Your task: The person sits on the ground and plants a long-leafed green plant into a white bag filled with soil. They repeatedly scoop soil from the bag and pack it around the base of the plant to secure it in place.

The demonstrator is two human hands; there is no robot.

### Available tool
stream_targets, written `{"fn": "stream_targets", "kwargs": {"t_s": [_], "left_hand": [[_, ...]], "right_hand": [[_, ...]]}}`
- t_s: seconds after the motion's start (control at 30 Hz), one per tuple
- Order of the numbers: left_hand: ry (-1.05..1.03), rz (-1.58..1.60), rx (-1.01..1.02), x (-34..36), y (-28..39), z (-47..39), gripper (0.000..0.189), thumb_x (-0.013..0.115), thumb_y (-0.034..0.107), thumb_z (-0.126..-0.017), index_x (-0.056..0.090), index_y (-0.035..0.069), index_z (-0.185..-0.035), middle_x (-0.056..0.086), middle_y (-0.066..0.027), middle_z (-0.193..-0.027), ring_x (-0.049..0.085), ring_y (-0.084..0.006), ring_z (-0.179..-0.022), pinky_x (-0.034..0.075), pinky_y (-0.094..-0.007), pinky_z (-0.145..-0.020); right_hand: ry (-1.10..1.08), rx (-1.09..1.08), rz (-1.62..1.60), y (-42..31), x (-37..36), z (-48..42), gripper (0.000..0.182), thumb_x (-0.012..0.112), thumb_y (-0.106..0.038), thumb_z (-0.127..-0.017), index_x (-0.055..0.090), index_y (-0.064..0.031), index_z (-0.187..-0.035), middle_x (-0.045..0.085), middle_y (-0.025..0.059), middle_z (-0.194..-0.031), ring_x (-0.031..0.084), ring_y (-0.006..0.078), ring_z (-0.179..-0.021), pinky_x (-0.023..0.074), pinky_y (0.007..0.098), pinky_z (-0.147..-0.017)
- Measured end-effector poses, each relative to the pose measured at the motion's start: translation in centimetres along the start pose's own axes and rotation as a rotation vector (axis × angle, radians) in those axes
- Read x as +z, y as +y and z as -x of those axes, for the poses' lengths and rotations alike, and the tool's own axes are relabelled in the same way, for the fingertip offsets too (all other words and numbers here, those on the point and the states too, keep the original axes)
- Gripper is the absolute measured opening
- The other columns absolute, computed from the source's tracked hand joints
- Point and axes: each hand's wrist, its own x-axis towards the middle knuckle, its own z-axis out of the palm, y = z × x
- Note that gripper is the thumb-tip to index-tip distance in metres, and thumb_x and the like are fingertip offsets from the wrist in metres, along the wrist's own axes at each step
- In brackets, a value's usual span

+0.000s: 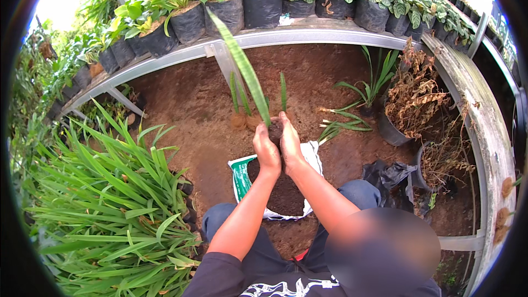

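Note:
My left hand (pixel 266 148) and my right hand (pixel 291 142) cup a dark ball of soil (pixel 275 132) between their palms, one from each side. A long snake plant leaf (pixel 246 68) rises from the ball and leans up to the left. Below my hands, between my knees, lies an opened white and green plastic bag (pixel 242 175) bearing writing. Dark loose potting soil (pixel 286 200) fills it. Just beyond my fingertips, small snake plant cuttings (pixel 284 90) stand upright on the ground, with brown root balls (pixel 238 121) at the base of those on the left.
Loose green plant divisions (pixel 344 125) lie to the right, before dried plants in a black pot (pixel 392 132). A crumpled black plastic bag (pixel 387 177) lies nearer. Dense strappy plants (pixel 123 198) crowd the left. A metal-edged bench (pixel 288 39) carrying potted plants (pixel 262 8) curves across the back.

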Motion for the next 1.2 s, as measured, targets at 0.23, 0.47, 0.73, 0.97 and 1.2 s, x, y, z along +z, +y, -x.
{"fn": "stream_targets", "kwargs": {"t_s": [0.23,0.47,0.73,0.97,1.2], "left_hand": [[-0.200,-0.821,0.514,1.0,2.4,1.1,0.041,0.040,0.024,-0.106,0.061,-0.005,-0.127,0.060,-0.0251,-0.134,0.050,-0.0407,-0.135,0.037,-0.0459,-0.113],[-0.282,-1.086,0.789,0.4,3.5,-0.4,0.040,0.047,0.019,-0.095,0.064,0.001,-0.126,0.060,-0.0193,-0.138,0.049,-0.0384,-0.137,0.026,-0.0527,-0.118],[-0.285,-1.029,0.852,-0.7,2.7,-1.0,0.045,0.045,0.020,-0.093,0.062,0.000,-0.129,0.060,-0.0198,-0.139,0.049,-0.0374,-0.138,0.028,-0.0493,-0.117],[-0.221,-1.120,0.837,-0.4,3.1,-0.7,0.050,0.037,0.027,-0.099,0.060,0.000,-0.133,0.056,-0.0207,-0.144,0.045,-0.0376,-0.141,0.025,-0.0479,-0.118],[-0.248,-1.209,0.887,-0.2,3.1,0.1,0.049,0.037,0.023,-0.097,0.062,-0.002,-0.131,0.059,-0.0214,-0.139,0.048,-0.0402,-0.139,0.027,-0.0513,-0.117]], "right_hand": [[-0.040,0.207,-0.423,-1.4,-1.2,-0.9,0.042,0.043,-0.043,-0.106,0.061,-0.0085,-0.121,0.065,0.0082,-0.114,0.062,0.0201,-0.106,0.0495,0.0356,-0.096],[-0.156,0.302,-0.402,-3.4,-1.0,0.1,0.036,0.043,-0.035,-0.105,0.063,-0.0084,-0.119,0.067,0.0100,-0.111,0.064,0.0209,-0.104,0.0522,0.0368,-0.092],[-0.060,0.244,-0.287,-4.1,0.5,2.0,0.032,0.044,-0.028,-0.105,0.065,-0.0068,-0.119,0.067,0.0070,-0.113,0.064,0.0163,-0.102,0.0523,0.0338,-0.090],[-0.146,0.140,-0.305,-3.4,0.8,1.0,0.042,0.043,-0.040,-0.109,0.065,-0.0061,-0.120,0.067,0.0063,-0.112,0.064,0.0144,-0.100,0.0523,0.0314,-0.088],[-0.051,0.137,-0.187,-2.5,0.1,0.5,0.045,0.046,-0.041,-0.108,0.068,-0.0045,-0.095,0.064,0.0014,-0.085,0.057,0.0091,-0.075,0.0492,0.0279,-0.067]]}}
